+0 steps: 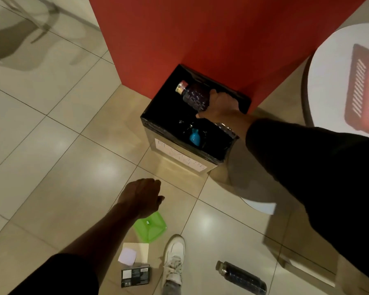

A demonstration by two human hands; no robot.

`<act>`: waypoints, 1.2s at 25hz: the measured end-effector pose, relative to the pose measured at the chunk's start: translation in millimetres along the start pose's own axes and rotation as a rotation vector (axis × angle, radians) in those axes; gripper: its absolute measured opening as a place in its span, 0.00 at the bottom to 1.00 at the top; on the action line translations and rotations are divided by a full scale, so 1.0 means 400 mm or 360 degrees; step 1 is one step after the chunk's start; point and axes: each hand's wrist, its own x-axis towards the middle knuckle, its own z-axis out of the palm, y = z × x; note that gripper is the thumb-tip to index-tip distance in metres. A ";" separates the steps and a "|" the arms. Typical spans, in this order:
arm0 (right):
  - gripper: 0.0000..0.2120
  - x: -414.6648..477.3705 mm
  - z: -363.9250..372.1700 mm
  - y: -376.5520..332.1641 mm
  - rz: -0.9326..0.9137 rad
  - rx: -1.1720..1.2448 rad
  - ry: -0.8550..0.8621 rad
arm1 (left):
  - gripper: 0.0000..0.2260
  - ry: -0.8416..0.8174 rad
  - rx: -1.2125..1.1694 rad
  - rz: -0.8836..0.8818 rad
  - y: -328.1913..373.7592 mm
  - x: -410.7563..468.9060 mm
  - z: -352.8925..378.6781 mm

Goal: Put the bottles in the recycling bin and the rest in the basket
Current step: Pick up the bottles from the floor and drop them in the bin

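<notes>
While the right hand (221, 104) grips the dark ribbed plastic bottle with a gold cap (195, 95) by its base, it hangs tilted over the black-lined recycling bin (158, 116).
Looks light, stiff and faintly slick, so its ribbed body is the surest place to hold; a drop from there should do no harm. The left hand (143, 196) hovers empty, fingers loosely curled, over the tiled floor (51, 156). A second dark bottle (241, 277) lies on the floor; the red slatted basket (364, 90) sits on the round white surface (332, 60).
</notes>
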 end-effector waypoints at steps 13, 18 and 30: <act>0.24 -0.619 0.442 0.128 0.0222 0.0698 -0.0604 | 0.19 -0.0332 -0.0006 0.0152 0.167 -0.036 0.140; 0.22 -1.020 0.556 0.199 0.0373 0.0736 -0.0862 | 0.19 -0.0474 0.0165 0.0321 0.359 -0.084 0.199; 0.27 -1.426 0.913 0.586 0.0441 0.0788 -0.0913 | 0.18 -0.0770 0.0317 0.0506 0.814 -0.184 0.640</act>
